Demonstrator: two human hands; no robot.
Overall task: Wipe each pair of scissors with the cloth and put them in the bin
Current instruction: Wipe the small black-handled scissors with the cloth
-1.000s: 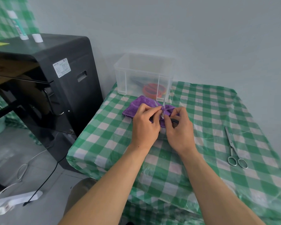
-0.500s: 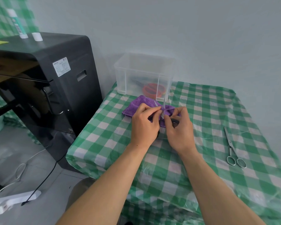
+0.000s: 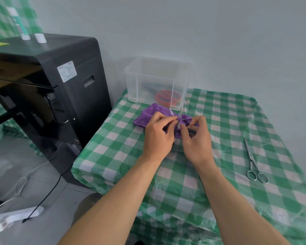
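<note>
Checked table (image 3: 228,124), hands (image 3: 157,137) (image 3: 196,142) pinch scissors (image 3: 180,114) by cloth (image 3: 148,116)

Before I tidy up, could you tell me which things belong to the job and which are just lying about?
Job: purple cloth, held scissors, steel scissors, clear bin.
Lying about: black appliance, glue stick, white cap, power strip.

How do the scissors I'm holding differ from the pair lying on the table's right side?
The held scissors stand blades-up, pinched by the left hand and right hand; the table scissors lie flat, untouched. The held scissors show a dark handle; the table scissors are all metal. Both have slim metal blades.
</note>
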